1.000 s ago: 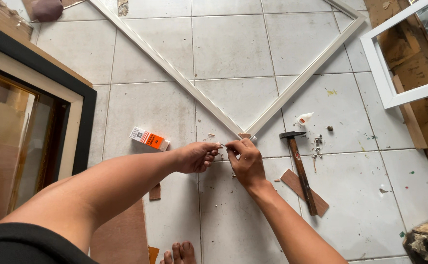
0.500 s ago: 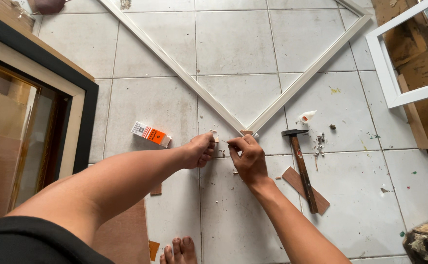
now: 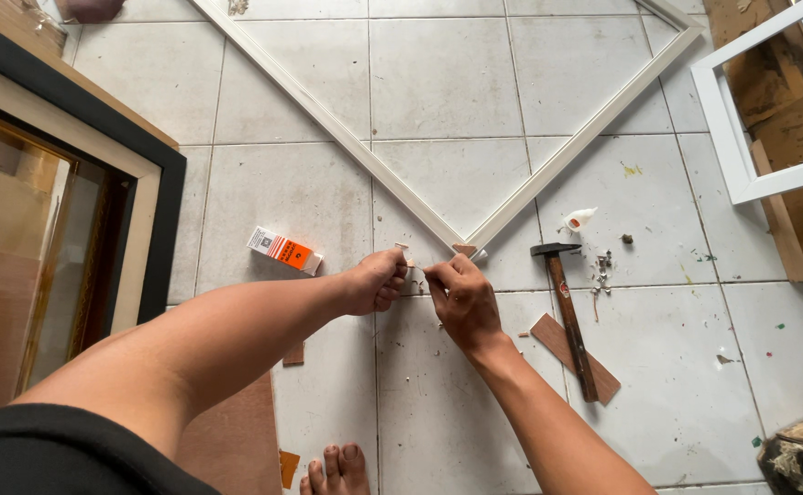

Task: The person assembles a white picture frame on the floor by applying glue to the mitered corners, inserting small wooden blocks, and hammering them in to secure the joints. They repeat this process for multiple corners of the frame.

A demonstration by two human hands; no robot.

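1. Pale floor tiles (image 3: pixel 328 192), speckled with debris, carry everything in view.
2. Both hands meet just below the corner of a white frame (image 3: pixel 548 179) lying flat on the floor.
3. Left hand (image 3: pixel 376 280): grip curled together around something small; what it is cannot be told.
4. Right hand (image 3: pixel 464 298): fingertips pinched together on a tiny pale piece at the frame's corner, touching the left hand's fingers.
5. Just right of the hands lies a hammer (image 3: pixel 568 307), its handle across a flat brown wood strip (image 3: pixel 574 356).
6. Near the hammer head sit scattered small nails (image 3: pixel 600 270) and a small glue bottle (image 3: pixel 580 219).
7. Left of the hands lies an orange-and-white box (image 3: pixel 282 250).
8. A black-edged picture frame (image 3: pixel 149 220) lies at far left.
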